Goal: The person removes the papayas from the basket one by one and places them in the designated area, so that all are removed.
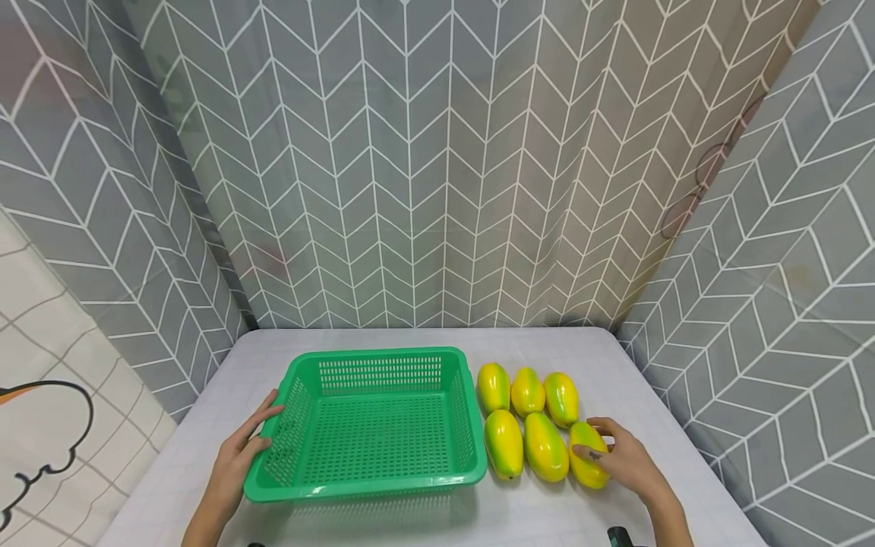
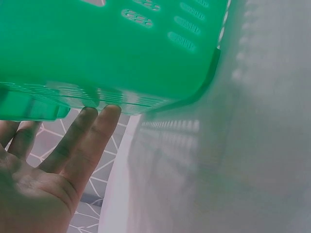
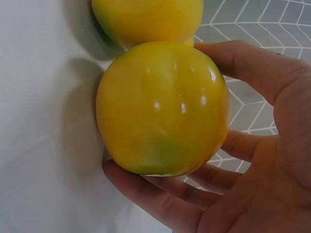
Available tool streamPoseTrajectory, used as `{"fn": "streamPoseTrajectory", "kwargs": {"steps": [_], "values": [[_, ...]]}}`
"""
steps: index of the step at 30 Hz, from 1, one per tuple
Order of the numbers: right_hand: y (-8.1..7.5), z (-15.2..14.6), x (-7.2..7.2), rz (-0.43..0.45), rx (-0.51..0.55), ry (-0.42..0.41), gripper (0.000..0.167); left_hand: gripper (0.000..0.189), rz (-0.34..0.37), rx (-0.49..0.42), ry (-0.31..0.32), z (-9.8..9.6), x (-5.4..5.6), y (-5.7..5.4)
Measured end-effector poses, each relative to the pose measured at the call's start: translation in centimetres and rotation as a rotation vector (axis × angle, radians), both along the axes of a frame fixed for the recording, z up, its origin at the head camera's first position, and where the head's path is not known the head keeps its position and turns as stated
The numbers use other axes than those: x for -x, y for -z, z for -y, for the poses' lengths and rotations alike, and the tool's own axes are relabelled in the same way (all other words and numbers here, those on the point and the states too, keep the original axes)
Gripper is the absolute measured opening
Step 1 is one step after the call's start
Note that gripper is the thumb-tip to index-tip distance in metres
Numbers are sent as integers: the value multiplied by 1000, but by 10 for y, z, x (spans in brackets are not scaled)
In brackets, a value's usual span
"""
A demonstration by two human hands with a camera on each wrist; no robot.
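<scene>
A green plastic basket (image 1: pixel 379 486) with slotted walls stands on the table, its inside bare. My left hand (image 1: pixel 235 460) is at its left side; in the left wrist view the straight fingers (image 2: pixel 92 141) touch the outer wall. To the right of the basket lie several glossy yellow-green papayas in two rows. My right hand (image 1: pixel 625 460) grips the nearest right papaya (image 1: pixel 588 475), thumb on one side and fingers round the other. In the right wrist view this papaya (image 3: pixel 160 111) sits between thumb and curled fingers, right beside another papaya (image 3: pixel 150 19).
The back row holds a left papaya (image 1: pixel 494 387), a middle papaya (image 1: pixel 528 391) and a right papaya (image 1: pixel 562 399). In front are two more, a left papaya (image 1: pixel 503 444) and a middle papaya (image 1: pixel 545 448). Grey patterned curtains (image 1: pixel 424 190) surround the white-covered table (image 1: pixel 547 516).
</scene>
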State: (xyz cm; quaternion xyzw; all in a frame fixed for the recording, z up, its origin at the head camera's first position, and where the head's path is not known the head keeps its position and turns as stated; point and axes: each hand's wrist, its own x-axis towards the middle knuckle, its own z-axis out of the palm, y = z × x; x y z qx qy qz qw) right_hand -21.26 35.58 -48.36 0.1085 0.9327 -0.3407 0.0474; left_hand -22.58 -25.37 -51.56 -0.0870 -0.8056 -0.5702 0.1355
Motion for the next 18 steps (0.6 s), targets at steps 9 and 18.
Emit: {"fn": "streamPoseTrajectory", "kwargs": {"steps": [9, 18], "values": [[-2, 4, 0, -4, 30, -18, 81, 47, -8, -14, 7, 1, 0, 2], [-3, 4, -2, 5, 19, -30, 85, 46, -11, -12, 9, 1, 0, 2]]}}
